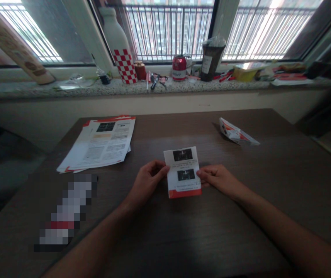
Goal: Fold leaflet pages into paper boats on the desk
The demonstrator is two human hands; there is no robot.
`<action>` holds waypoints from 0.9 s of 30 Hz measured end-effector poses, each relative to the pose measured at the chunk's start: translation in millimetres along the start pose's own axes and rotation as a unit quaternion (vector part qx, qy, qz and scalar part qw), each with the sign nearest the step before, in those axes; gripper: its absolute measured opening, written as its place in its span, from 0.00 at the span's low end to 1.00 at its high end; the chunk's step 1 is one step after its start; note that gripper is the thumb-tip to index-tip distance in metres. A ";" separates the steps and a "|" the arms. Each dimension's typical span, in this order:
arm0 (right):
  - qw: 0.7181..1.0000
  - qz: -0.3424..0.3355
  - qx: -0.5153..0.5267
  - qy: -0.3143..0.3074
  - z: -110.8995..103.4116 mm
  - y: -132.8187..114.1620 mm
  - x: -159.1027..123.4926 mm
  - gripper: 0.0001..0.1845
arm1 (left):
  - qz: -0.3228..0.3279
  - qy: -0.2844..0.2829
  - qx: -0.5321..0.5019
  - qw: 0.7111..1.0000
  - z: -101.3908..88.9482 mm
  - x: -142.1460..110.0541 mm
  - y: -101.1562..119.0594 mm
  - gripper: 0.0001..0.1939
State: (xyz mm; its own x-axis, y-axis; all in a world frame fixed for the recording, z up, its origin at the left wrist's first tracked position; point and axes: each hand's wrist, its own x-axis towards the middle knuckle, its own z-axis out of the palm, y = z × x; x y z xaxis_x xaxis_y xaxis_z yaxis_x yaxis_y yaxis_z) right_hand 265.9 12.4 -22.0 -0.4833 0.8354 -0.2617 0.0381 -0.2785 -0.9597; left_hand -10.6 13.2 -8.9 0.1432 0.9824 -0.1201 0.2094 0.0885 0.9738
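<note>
Between my two hands is a small folded sheet of printed paper (pixel 182 174), white with two dark pictures and a red-orange band along its near edge. My left hand (pixel 150 178) pinches its left edge between thumb and fingers. On the opposite edge, the thumb and fingers of my right hand (pixel 216 177) close on the paper. Farther back on the right lies a folded paper piece (pixel 236 133) with orange and white print, standing partly up from the table. A stack of printed sheets (pixel 103 143) with red-orange edges rests at the back left.
A pixelated oblong object (pixel 68 212) lies left of my left forearm on the dark wooden table (pixel 165 235). Behind, the stone windowsill (pixel 87 89) carries a checkered white bottle (pixel 121 50), a red can (pixel 179 68), a dark drink cup (pixel 211 60) and a yellow container (pixel 246 72).
</note>
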 end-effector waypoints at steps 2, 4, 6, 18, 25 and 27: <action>1.000 -0.003 -0.011 0.005 -0.4 0.9 0.6 0.21 | 0.002 0.000 -0.001 1.000 -0.1 -0.1 0.8 0.11; 1.000 -0.005 -0.019 0.005 -0.3 1.1 1.0 0.21 | 0.003 -0.001 -0.002 1.000 -0.4 -0.4 2.0 0.11; 1.000 -0.007 -0.027 0.005 -0.1 0.3 0.9 0.20 | 0.005 0.000 -0.003 1.000 -0.6 -0.6 3.0 0.11; 0.998 -0.005 -0.052 0.027 1.3 -9.0 -0.4 0.21 | 0.007 0.006 -0.007 1.000 0.6 -1.1 5.0 0.12; 0.999 0.030 -0.004 0.016 0.5 -3.3 -0.1 0.21 | 0.011 0.030 -0.003 0.999 -1.2 -0.5 5.0 0.12; 0.999 0.032 -0.011 0.013 0.3 -2.2 0.1 0.21 | 0.007 0.028 0.000 1.000 -1.0 -0.3 4.6 0.12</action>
State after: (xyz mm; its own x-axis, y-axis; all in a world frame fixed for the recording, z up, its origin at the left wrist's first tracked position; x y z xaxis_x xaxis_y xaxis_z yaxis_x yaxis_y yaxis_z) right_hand 265.5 12.9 -19.9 -0.4560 0.8282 -0.3257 0.0883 -0.3221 -0.9426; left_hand -10.6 13.5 -4.2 0.0922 0.9911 -0.0957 0.2073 0.0749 0.9754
